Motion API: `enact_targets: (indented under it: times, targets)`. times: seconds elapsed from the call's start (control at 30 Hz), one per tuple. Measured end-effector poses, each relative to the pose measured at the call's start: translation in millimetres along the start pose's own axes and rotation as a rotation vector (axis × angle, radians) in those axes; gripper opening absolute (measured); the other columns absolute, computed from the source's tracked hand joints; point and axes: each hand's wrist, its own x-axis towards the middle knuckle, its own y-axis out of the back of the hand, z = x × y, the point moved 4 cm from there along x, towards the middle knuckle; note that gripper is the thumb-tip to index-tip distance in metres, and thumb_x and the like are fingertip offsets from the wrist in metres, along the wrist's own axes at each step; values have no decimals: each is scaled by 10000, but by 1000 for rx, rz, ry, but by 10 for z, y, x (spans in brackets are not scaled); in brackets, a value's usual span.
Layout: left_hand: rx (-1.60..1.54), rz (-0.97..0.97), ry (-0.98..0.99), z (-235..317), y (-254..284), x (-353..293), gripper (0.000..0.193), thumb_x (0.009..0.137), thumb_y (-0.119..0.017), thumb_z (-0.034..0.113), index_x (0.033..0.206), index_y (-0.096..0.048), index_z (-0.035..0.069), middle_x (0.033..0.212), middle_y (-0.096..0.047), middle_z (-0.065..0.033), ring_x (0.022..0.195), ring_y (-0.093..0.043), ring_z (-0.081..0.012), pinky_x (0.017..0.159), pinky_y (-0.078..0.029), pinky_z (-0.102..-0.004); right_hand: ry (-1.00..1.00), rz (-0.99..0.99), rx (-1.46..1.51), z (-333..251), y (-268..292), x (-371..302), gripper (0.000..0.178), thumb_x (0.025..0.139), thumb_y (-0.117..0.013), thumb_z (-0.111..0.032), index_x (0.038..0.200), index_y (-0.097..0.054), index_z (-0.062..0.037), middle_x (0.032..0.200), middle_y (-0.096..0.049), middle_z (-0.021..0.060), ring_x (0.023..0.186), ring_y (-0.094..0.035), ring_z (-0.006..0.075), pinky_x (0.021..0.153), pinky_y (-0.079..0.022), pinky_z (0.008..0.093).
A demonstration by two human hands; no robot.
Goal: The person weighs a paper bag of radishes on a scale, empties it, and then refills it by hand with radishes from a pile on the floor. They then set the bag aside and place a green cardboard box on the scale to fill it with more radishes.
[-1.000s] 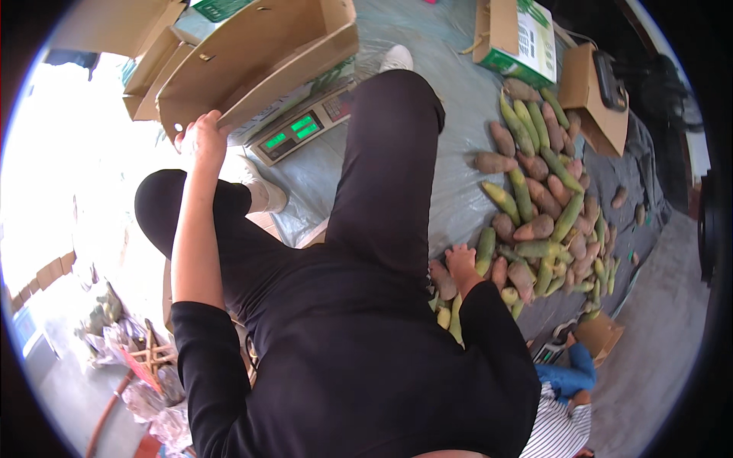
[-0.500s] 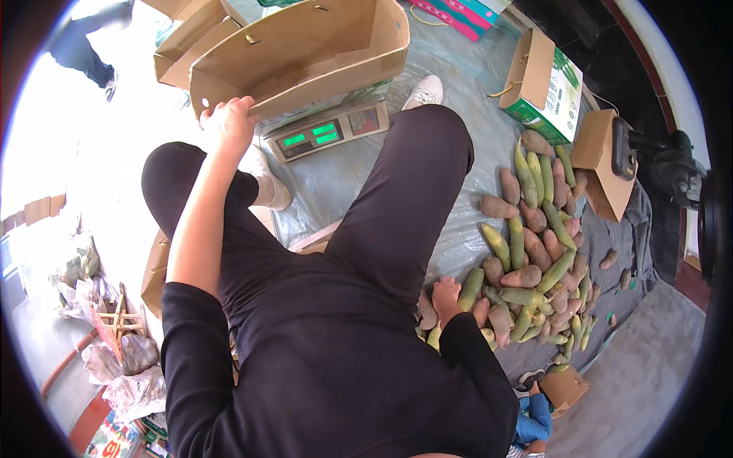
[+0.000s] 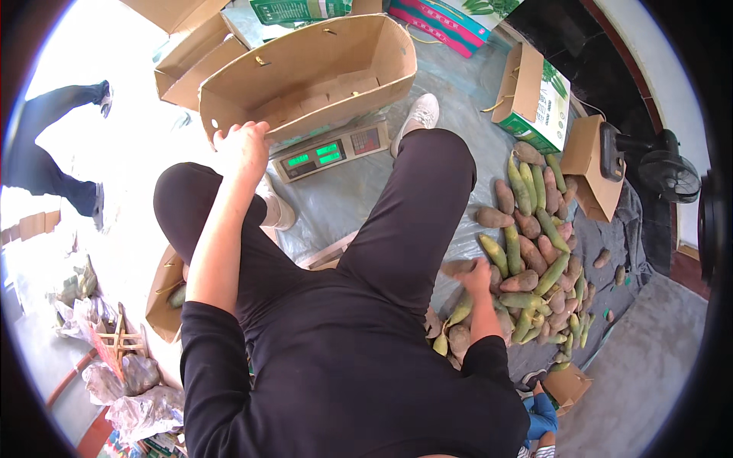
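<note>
My left hand has its fingers hooked over the near rim of an open cardboard box. The box rests on a scale whose display glows green; flattened flaps show on its floor. On my right, my right hand is closed round a reddish-brown root vegetable, slightly blurred, at the left edge of a pile. Long green radishes and plump reddish-brown roots make up that pile. My right fingertips are partly hidden.
A green-and-white carton and a tipped cardboard box lie beyond the pile, near a black fan. Another open box sits by my left leg, with plastic bags farther left. Another person's legs show at far left.
My right hand has lifted up and away from the pile's near left edge with a root in it. My left hand stays on the box rim. Another person's legs have come farther into view.
</note>
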Motion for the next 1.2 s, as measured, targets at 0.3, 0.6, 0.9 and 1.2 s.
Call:
enact_targets:
  times: [0.3, 0.6, 0.9, 1.2]
  targets:
    - [-95, -14, -8, -63, 21, 6, 119, 792, -561, 99, 867, -638, 149, 924, -633, -29, 958, -586, -229, 904, -364, -468, 382, 452, 672, -1948, 2360, 689, 657, 551, -806, -92, 1125, -503, 10, 1074, -573, 121, 1002, -544, 223, 880, -443, 342]
    - [-85, -39, -53, -127, 20, 9, 161, 791, -541, 63, 882, -637, 152, 912, -630, -31, 969, -594, -220, 894, -382, -469, 936, 127, 788, -4166, 2921, 726, 633, 571, -834, -100, 1109, -518, 6, 991, -596, 83, 929, -588, 157, 789, -501, 281]
    - [-55, 22, -53, -159, -56, 23, 169, 763, -593, 97, 910, -643, 162, 892, -632, -26, 929, -591, -225, 862, -368, -443, 754, -3, 23, -5324, 1711, 921, 741, 477, -808, -362, 1116, -556, -84, 1066, -626, 130, 1020, -597, 271, 870, -481, 355]
    - [-57, -20, -21, -136, 3, 33, 166, 767, -597, 110, 919, -643, 156, 924, -640, -23, 951, -585, -220, 905, -363, -463, 534, -147, -327, -5357, 1327, 1175, 336, 729, -655, -191, 1054, -659, -111, 1124, -631, 95, 1075, -583, 246, 855, -476, 361]
